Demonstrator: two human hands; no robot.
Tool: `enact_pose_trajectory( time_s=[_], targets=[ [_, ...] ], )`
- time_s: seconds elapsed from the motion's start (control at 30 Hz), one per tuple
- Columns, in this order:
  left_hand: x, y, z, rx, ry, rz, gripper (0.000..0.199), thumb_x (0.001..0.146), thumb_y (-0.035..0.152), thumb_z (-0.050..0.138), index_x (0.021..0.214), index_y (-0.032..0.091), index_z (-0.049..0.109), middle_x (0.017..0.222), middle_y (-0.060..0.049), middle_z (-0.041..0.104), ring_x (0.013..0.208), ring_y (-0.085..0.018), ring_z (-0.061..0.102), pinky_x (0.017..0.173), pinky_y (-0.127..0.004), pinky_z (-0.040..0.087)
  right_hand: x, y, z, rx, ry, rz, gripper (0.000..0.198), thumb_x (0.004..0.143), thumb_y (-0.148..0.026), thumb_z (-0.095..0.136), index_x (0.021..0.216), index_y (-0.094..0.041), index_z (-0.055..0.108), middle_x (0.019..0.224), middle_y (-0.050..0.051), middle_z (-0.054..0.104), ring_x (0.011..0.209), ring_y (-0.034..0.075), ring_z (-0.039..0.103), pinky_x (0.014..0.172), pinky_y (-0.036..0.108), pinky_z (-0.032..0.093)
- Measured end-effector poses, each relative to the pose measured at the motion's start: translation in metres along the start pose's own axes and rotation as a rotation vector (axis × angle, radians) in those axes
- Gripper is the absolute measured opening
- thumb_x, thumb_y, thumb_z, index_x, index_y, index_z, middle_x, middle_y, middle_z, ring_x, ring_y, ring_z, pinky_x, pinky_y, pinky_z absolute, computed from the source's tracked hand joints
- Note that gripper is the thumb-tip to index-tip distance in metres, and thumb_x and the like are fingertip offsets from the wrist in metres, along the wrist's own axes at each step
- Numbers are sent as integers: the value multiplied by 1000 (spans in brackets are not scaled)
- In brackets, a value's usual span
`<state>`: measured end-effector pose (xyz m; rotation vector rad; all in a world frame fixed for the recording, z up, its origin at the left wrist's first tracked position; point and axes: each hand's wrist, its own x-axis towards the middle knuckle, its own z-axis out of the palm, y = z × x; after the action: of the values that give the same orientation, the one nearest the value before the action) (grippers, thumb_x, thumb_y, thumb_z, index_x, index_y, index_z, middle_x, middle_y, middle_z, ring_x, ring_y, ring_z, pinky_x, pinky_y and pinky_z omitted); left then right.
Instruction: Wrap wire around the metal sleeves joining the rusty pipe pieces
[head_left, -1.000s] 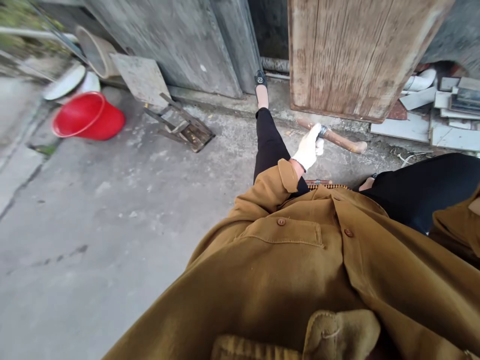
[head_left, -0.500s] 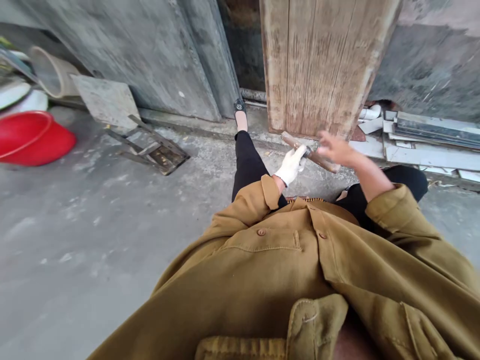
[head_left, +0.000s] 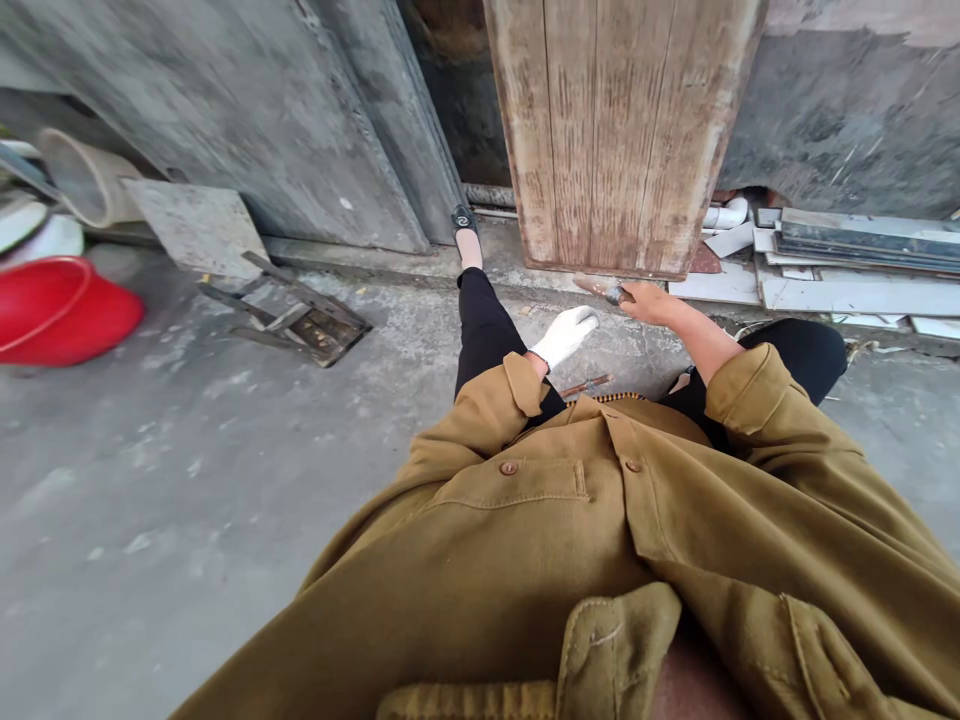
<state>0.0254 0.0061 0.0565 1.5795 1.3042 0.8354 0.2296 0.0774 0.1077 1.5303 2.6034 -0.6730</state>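
My left hand, in a white glove with a dark band at the wrist, is in front of my body. Its fingers stretch to the right and I see nothing held in them. Just beyond and to the right, my bare right hand is closed around a brown stick-like tool. A rounded grey part shows beside the fingers; the rest of the tool is hidden in the hand. Below the gloved hand, close to my body, lies a thin reddish-brown stick, partly covered by my clothing.
A worn wooden plank panel stands upright ahead. White and dark strips are piled on the right. Toward the left are an overturned wooden stool, a leaning board, a red basin and a pale bucket.
The brown tool was at my gloved left hand, with my right hand blurred beside it. Now my right hand grips it and the left is apart. The thin stick has come into view.
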Motion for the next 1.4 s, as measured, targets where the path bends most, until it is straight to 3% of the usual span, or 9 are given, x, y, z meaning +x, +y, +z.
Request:
enact_pose_trajectory(
  time_s=[0.13,0.27,0.4,0.6,0.77,0.93,1.03,1.13,1.4],
  targets=[
    [15,-6,-7,209,-148,164,13,82,30,67,78,18,73,84,-5,71,87,-23,62,89,-33,46,-14,9,1,-92,-325,-15,18,95,-26,67,104,-12,74,108,17,76,99,25,72,91,34,52],
    [27,5,-13,14,-323,126,15,75,30,76,81,16,76,83,-4,73,79,-19,62,79,-29,48,-40,16,-28,362,-846,-258,44,85,-56,78,93,-14,74,88,7,72,69,12,60,70,26,50],
    [22,10,-3,-256,-113,110,23,82,40,72,84,16,73,73,-2,65,61,-13,51,59,-24,40,-53,21,-69,694,-445,-367,60,80,-70,78,97,-13,70,91,8,72,70,11,59,68,26,51],
    [9,12,-3,-83,-220,134,24,86,39,68,84,17,75,73,-2,64,63,-13,50,61,-24,40,-10,7,-57,329,-32,19,26,103,-31,55,100,-12,72,91,12,73,75,16,66,74,30,53],
    [11,23,-21,167,-204,132,11,77,25,71,72,16,74,72,-2,68,74,-17,57,72,-26,42,-7,-1,-13,-57,-311,-16,17,92,-28,71,82,-14,73,75,9,70,72,18,64,74,31,50],
    [8,20,-15,-67,-201,70,10,78,24,71,79,14,74,72,-2,66,64,-13,53,63,-24,41,-48,8,-32,380,-803,-309,38,82,-52,81,84,-15,73,73,3,68,66,12,59,65,24,47],
    [2,11,-4,-168,-108,17,19,88,32,66,81,15,70,65,0,57,56,-11,45,55,-23,36,-57,15,-48,699,-417,-302,46,82,-60,81,88,-15,70,77,3,68,66,11,58,63,23,47],
    [-3,6,4,-67,-235,15,23,91,36,64,83,15,69,65,1,55,56,-10,43,56,-24,36,-46,19,-46,846,-23,-105,37,93,-49,74,80,-17,62,72,4,63,61,10,53,60,24,46],
    [1,16,-6,346,-364,239,27,89,35,59,86,14,75,84,-3,71,82,-19,62,82,-31,47,-16,28,-16,172,-74,64,17,97,-26,63,87,-13,69,74,6,67,67,14,61,69,27,47]
  ],
)
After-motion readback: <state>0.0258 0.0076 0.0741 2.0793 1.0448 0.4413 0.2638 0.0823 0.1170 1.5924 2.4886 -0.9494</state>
